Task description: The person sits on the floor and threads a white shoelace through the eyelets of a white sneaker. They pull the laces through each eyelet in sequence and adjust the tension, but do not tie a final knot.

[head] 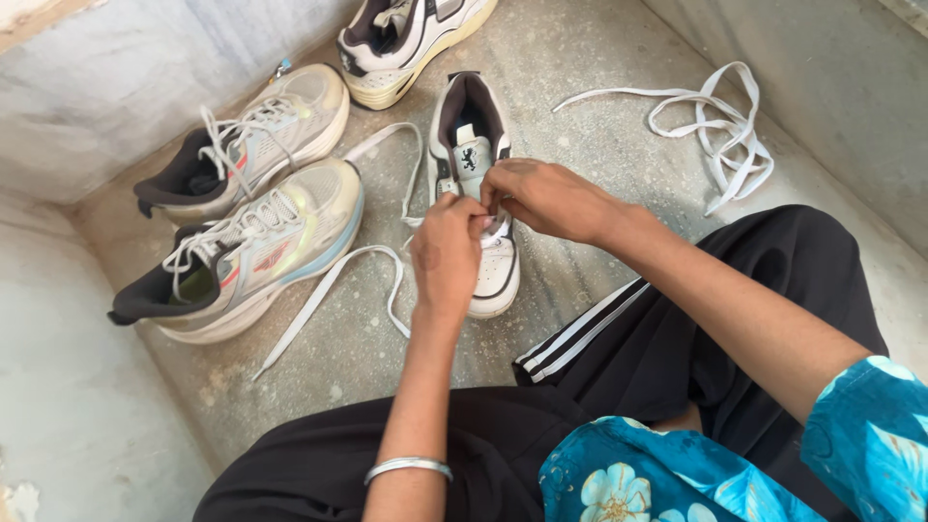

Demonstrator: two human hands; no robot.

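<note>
Both hands working a lace on a white sneaker (480,208) on the concrete floor (599,126)

The sneaker lies in front of the person's knees, toe toward them; the left hand (447,253) and right hand (541,198) meet over its eyelets, fingers pinched shut on the white lace (333,280), whose loose end trails left across the floor. Two pale running shoes (246,246) lie to the left, another sneaker (406,43) beyond, and a spare white lace (720,130) heaps at the right
</note>
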